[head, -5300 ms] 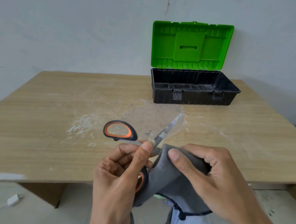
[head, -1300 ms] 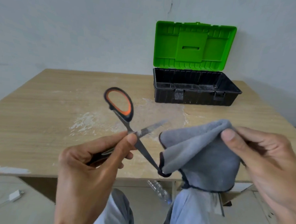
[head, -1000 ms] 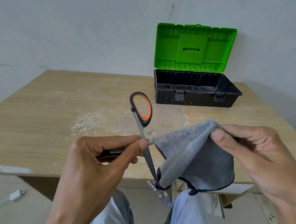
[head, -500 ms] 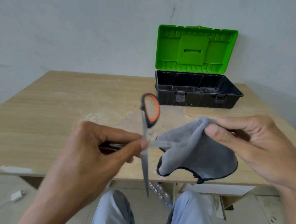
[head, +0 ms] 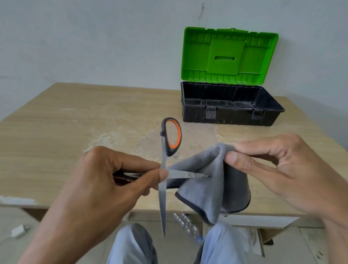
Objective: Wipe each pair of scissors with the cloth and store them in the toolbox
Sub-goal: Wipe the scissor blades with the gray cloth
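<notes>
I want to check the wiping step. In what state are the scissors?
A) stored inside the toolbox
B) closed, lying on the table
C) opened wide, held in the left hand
C: the left hand holds the scissors, blades spread wide, one pointing towards the grey cloth, the other downward.

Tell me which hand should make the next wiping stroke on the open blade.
Probably right: the right hand pinches the cloth beside the sideways blade's tip, while the left hand grips the scissors.
</notes>
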`<state>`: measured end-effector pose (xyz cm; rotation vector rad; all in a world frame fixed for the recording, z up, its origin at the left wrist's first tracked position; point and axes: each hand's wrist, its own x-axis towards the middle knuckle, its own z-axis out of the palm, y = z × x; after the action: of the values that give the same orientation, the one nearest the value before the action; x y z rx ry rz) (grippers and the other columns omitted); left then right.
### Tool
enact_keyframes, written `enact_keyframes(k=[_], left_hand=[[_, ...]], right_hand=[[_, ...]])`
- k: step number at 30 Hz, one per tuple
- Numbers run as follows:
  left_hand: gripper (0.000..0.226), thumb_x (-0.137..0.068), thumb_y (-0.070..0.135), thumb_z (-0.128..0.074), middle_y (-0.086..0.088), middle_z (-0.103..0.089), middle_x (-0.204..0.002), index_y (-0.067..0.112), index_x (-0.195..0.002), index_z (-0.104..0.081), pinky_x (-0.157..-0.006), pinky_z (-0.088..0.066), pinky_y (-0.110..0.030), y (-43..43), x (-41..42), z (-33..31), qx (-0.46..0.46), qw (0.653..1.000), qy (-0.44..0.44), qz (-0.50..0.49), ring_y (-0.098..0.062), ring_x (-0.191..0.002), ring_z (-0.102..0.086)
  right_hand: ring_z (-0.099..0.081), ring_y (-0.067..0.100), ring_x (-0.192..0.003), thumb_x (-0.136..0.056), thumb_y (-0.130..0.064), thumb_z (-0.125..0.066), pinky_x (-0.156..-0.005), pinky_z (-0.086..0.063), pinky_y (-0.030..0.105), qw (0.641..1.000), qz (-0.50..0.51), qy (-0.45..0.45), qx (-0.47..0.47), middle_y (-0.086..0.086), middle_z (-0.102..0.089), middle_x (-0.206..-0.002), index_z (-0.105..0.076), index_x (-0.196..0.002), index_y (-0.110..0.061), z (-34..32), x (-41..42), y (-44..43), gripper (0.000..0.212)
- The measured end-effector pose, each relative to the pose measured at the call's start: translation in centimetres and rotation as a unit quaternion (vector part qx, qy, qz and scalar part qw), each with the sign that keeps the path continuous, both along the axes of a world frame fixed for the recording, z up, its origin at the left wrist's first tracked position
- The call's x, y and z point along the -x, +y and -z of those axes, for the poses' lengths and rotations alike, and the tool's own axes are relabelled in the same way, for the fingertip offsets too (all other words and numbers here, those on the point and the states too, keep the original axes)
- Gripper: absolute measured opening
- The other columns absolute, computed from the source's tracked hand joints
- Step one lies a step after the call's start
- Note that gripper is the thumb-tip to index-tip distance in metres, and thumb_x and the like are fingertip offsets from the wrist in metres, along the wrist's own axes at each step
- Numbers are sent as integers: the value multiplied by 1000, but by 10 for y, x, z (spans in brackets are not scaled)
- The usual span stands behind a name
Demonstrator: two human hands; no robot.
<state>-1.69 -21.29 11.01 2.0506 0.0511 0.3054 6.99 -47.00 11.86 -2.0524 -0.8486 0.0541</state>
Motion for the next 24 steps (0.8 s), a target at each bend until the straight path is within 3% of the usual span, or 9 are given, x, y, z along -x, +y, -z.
enact_keyframes(k=[3,7,12,14,17,20,22,24], left_hand=[[6,-68,38,-79,13,-74,-62,34,-72,-82,-50,-50,-11,3,-2,-1,9,1000,4,-13,1,-53,-67],[5,-69,35,-80,15,-73,-61,32,-73,-81,-51,-49,-10,0,-5,0,1,1000,-8,-15,1,-54,-68],[3,-70,33,-81,18,-73,-61,35,-72,-81,-54,-51,-9,-12,-7,-3,4,999,-28,23,2,-57,-69],[6,-71,33,-80,19,-73,-62,37,-75,-81,-55,-51,-10,-15,-7,-5,3,999,-38,38,3,-58,-69],[7,-72,33,-79,16,-75,-65,38,-77,-81,-56,-52,-12,-13,-7,-3,22,998,-32,46,0,-59,-70],[9,-70,39,-77,7,-76,-67,35,-77,-82,-56,-52,-16,-7,-6,0,49,997,-31,42,-6,-58,-69],[9,-70,39,-77,5,-76,-66,35,-76,-82,-56,-53,-17,-7,-7,1,56,997,-35,41,-7,-57,-68],[8,-69,37,-77,3,-76,-66,35,-76,-82,-56,-54,-19,-8,-9,1,68,996,-32,43,-9,-56,-68]], right_hand=[[-74,1,-102,-96,-41,-63,-96,-54,31,1000,7,-17,5,-16,-81,-103,-83,-106,-40,-5,-2,-7,22],[-74,7,-108,-99,-41,-63,-94,-54,34,1000,3,-24,17,-17,-80,-110,-82,-108,-40,-11,-2,-7,22],[-73,2,-106,-97,-35,-66,-92,-54,20,998,-31,-22,57,-21,-78,-109,-81,-114,-35,-9,3,13,23],[-73,-1,-104,-97,-37,-67,-91,-55,21,996,-39,-14,79,-23,-78,-107,-81,-116,-35,-3,6,22,24],[-74,5,-104,-99,-48,-62,-90,-58,33,997,-53,14,63,-17,-79,-110,-79,-118,-39,6,7,28,27],[-71,44,-106,-101,-65,-49,-90,-55,62,996,-67,52,38,22,-76,-112,-78,-118,-39,8,1,25,43],[-74,40,-98,-100,-63,-55,-85,-57,60,995,-65,63,35,14,-79,-104,-79,-115,-39,10,0,25,37],[-74,25,-82,-95,-53,-64,-73,-59,48,995,-58,77,20,0,-79,-90,-82,-105,-33,11,0,27,28]])
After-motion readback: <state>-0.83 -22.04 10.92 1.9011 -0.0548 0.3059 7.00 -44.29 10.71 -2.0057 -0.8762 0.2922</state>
